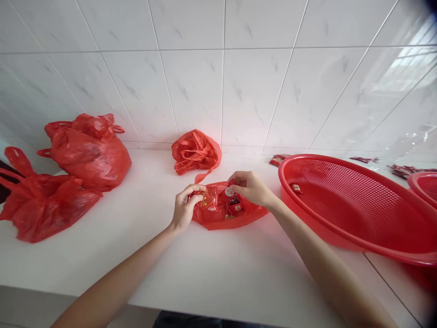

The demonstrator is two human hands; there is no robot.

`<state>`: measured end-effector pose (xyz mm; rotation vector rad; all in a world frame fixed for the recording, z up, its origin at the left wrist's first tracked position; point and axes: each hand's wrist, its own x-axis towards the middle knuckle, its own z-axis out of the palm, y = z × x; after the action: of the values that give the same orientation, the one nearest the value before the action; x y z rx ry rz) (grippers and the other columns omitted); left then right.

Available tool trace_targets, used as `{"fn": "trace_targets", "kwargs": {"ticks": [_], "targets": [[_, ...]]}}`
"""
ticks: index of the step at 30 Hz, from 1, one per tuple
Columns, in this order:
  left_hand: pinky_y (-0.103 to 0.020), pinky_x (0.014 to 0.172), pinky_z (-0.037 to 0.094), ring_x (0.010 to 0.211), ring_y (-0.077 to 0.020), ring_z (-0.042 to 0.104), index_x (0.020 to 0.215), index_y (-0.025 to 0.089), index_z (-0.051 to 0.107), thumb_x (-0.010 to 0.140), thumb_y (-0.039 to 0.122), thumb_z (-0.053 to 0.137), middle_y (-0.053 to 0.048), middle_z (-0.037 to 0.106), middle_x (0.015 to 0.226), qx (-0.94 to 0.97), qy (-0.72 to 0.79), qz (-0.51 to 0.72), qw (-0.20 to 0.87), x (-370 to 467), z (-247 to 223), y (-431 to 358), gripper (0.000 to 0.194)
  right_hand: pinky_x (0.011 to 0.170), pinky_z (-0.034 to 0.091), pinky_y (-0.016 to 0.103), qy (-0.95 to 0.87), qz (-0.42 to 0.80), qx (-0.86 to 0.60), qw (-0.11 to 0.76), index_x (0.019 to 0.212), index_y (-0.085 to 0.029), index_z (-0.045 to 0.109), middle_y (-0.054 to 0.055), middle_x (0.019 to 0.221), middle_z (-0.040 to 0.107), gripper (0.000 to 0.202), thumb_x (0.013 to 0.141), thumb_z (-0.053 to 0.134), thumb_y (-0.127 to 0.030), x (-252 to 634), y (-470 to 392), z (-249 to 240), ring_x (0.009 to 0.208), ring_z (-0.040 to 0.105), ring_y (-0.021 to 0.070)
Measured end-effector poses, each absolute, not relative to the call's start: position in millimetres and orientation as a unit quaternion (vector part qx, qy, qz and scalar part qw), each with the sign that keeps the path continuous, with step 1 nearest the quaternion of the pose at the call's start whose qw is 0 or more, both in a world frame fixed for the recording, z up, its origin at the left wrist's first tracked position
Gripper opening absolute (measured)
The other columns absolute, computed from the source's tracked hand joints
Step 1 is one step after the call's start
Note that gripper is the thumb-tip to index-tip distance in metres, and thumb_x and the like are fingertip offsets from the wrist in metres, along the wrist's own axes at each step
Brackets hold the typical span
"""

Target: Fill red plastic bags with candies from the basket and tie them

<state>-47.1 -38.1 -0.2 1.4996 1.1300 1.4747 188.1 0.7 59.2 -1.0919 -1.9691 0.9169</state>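
Note:
In the middle of the white counter lies a red plastic bag [218, 224], spread out with small wrapped snack packets [234, 207] on it. My left hand [184, 207] pinches a red packet with gold print [207, 199] at the bag's left side. Over the right side, my right hand [251, 187] has its fingers closed on a small red packet with a round pale label [229, 191]. The fingertips of my right hand partly cover that packet.
A large red plastic basket [341, 214] stands at the right with one small packet [296, 188] inside. Behind it lie loose red packets [278, 160]. A knotted red bag [196, 152] sits by the tiled wall; filled red bags [90, 152] stand at the left.

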Motion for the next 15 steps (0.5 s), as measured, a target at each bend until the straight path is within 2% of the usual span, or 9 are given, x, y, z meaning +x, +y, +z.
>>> {"fn": "trace_targets", "kwargs": {"ticks": [2,5,7,9,12,15], "targets": [[-0.035,0.09,0.05,0.104,-0.0236,0.062,0.096,0.019,0.071,0.08,0.021,0.06,-0.005,0.069,0.105,0.589,0.434,0.575,0.365,-47,0,-39,0.02,0.073,0.051,0.031,-0.785,0.32,-0.431,0.31,0.093,-0.019,0.07,0.002,0.083,0.071,0.015,0.081,0.062,-0.021,188,0,57,0.075,0.063,0.0159],[-0.036,0.1,0.047,0.111,-0.0232,0.06,0.103,0.02,0.071,0.078,0.017,0.061,-0.004,0.068,0.111,0.607,0.422,0.569,0.359,-46,2,-41,0.027,0.085,0.05,0.034,-0.792,0.336,-0.417,0.293,0.099,-0.02,0.072,0.005,0.097,0.073,0.02,0.086,0.064,-0.034,186,-5,59,0.09,0.066,0.0188],[-0.037,0.105,0.044,0.116,-0.0237,0.059,0.108,0.02,0.07,0.078,0.017,0.063,-0.005,0.067,0.115,0.616,0.415,0.564,0.361,-44,4,-43,0.032,0.083,0.051,0.033,-0.783,0.381,-0.397,0.29,0.099,-0.02,0.072,0.006,0.1,0.073,0.028,0.088,0.064,-0.043,183,-9,61,0.092,0.066,0.0198],[-0.04,0.107,0.043,0.119,-0.0249,0.058,0.111,0.02,0.069,0.078,0.02,0.066,-0.007,0.066,0.118,0.625,0.408,0.56,0.359,-42,6,-45,0.032,0.075,0.052,0.032,-0.772,0.431,-0.376,0.277,0.097,-0.019,0.071,0.005,0.092,0.072,0.031,0.087,0.065,-0.048,179,-12,61,0.085,0.065,0.0191],[-0.042,0.106,0.046,0.121,-0.0266,0.058,0.119,0.02,0.064,0.08,0.027,0.07,-0.009,0.064,0.126,0.629,0.395,0.551,0.38,-39,6,-48,0.04,0.066,0.049,0.029,-0.742,0.486,-0.357,0.292,0.087,-0.018,0.067,0.002,0.082,0.068,0.029,0.086,0.067,-0.046,173,-15,59,0.075,0.062,0.0159],[-0.041,0.103,0.051,0.128,-0.0275,0.056,0.136,0.024,0.05,0.082,0.031,0.073,-0.01,0.053,0.144,0.613,0.377,0.557,0.416,-36,3,-48,0.059,0.071,0.05,0.029,-0.695,0.536,-0.334,0.343,0.089,-0.017,0.066,0.003,0.087,0.069,0.028,0.086,0.069,-0.045,171,-15,58,0.079,0.063,0.0159]]}}
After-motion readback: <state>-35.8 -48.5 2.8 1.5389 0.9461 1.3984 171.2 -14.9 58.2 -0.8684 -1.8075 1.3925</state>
